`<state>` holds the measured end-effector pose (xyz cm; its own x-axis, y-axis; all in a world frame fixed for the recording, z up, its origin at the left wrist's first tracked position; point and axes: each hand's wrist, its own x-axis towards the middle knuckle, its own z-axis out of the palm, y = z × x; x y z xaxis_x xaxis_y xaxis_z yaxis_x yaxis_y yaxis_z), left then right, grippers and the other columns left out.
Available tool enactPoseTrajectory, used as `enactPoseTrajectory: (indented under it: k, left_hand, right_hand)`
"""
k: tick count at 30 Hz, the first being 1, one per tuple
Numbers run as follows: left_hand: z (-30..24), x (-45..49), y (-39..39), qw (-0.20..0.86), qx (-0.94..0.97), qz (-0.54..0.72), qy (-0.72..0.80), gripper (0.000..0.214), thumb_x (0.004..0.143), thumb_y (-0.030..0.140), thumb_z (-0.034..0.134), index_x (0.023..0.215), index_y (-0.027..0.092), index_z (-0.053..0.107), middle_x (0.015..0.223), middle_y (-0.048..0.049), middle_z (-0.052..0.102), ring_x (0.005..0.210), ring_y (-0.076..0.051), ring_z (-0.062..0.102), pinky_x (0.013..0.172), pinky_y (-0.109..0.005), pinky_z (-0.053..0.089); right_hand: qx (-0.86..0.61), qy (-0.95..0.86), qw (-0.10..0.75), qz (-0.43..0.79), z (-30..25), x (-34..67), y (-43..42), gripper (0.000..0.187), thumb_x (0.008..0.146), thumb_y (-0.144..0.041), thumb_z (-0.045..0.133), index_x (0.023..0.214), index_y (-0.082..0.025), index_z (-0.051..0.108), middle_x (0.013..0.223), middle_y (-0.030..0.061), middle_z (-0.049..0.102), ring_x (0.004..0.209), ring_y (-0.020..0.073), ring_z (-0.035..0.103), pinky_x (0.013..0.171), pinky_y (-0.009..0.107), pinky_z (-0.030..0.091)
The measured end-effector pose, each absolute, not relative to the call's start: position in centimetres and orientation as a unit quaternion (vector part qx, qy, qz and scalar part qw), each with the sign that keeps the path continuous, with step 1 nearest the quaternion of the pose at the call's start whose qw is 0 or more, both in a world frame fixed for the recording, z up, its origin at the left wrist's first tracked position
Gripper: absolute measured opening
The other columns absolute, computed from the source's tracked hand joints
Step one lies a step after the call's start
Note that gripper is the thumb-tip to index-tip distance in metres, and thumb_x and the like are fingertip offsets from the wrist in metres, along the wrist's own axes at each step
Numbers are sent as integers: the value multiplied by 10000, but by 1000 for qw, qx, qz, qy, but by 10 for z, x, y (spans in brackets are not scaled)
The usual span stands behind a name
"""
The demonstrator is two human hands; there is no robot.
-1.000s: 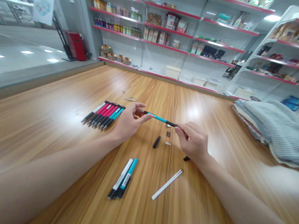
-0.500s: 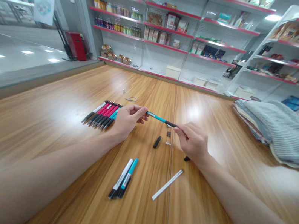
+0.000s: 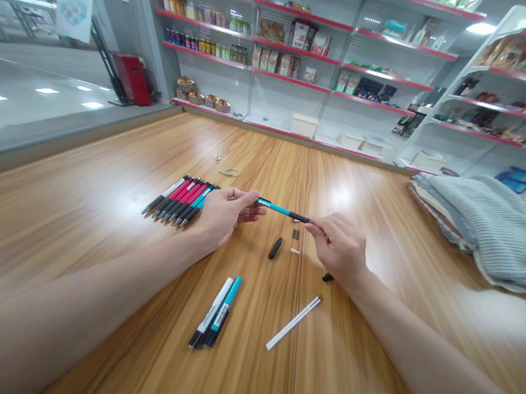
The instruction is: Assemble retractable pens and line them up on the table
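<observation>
Above the wooden table I hold a teal pen level between both hands. My left hand pinches its left end with fingers closed. My right hand grips its black right end, fingers curled. Under the pen lie a black pen part and small loose bits. A row of several pens, pink, teal and white, lies left of my left hand.
Closer to me lie two pens side by side and a white pen barrel. Folded cloths are stacked at the right. A small metal spring lies farther back. Store shelves stand behind the table.
My left hand's fingers have closed further along the pen's left end. The pen and my right hand have hardly moved.
</observation>
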<state>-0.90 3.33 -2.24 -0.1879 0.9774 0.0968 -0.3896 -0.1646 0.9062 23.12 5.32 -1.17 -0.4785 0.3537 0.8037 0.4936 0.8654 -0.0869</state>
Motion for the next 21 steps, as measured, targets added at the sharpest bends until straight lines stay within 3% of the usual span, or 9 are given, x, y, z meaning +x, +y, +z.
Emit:
enactPoseTrajectory:
  k: [11,21]
  left_hand:
    - [-20,-1,31,530,307,702,363,279,715,207,758,845,132,523,783,-60,707,745,-193,713,681,-307,577]
    - [-17,-1,32,500,297,731,358,253,695,150,757,739,124,509,708,-35,687,680,-147,693,737,-329,591]
  right_hand:
    - [-222,-865,438,-99,-14,223,50,139,868,-230,622,969,-160,687,712,44,665,636,150,554,611,288,442]
    - [-223,-863,442,-98,-13,223,48,150,872,-228,617,979,-154,691,701,45,660,621,146,550,597,283,441]
